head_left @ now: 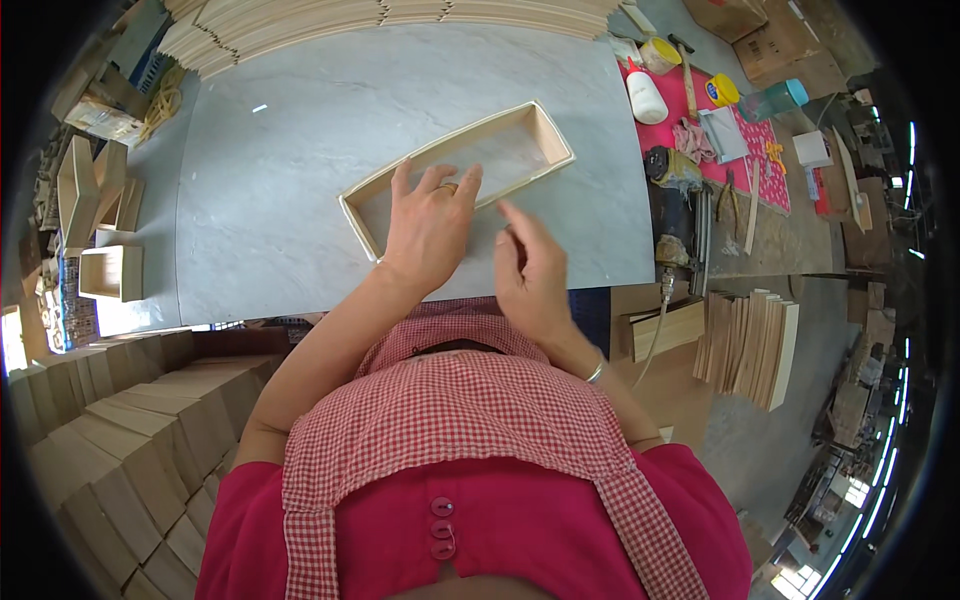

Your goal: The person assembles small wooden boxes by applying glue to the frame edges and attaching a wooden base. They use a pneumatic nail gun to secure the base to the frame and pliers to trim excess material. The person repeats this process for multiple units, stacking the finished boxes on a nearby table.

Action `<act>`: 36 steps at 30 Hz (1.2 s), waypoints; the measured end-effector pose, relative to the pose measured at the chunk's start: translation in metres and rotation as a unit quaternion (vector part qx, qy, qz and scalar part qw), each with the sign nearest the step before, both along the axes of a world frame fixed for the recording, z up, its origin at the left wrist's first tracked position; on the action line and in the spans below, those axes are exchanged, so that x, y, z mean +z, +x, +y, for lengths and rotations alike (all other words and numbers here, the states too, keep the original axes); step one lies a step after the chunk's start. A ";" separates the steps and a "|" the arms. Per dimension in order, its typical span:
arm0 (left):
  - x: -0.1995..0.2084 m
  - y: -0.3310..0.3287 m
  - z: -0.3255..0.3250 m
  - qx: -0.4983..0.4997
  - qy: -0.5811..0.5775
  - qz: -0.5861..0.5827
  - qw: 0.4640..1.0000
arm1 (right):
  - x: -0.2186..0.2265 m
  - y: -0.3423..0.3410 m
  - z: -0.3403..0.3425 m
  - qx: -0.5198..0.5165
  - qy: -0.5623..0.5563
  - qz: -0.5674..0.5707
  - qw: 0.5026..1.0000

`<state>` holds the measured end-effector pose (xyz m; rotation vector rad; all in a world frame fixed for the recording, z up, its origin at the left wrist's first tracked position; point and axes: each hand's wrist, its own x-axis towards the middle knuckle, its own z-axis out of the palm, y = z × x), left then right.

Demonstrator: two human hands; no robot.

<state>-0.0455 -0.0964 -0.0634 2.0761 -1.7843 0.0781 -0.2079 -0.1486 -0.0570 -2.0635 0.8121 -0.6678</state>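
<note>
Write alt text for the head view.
A person's left hand reaches over the near side of an open wooden frame on a gray tabletop, the right hand close by. A white bottle and hammer lie to the right.

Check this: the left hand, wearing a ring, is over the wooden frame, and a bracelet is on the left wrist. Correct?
Not quite: the head view shows the bracelet on the right wrist. The left hand, wearing a ring, is over the wooden frame.
</note>
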 end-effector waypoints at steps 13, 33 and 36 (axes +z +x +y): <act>0.034 0.040 0.035 -0.113 0.073 0.010 0.991 | 0.064 0.017 -0.141 0.025 -0.241 0.245 0.939; 0.026 0.022 0.033 -0.087 0.125 0.017 0.988 | -0.017 -0.163 -0.354 -0.400 -0.174 0.117 0.892; 0.042 0.020 0.038 -0.078 0.100 0.054 0.991 | -0.004 -0.254 -0.275 -0.507 -0.176 -0.028 0.843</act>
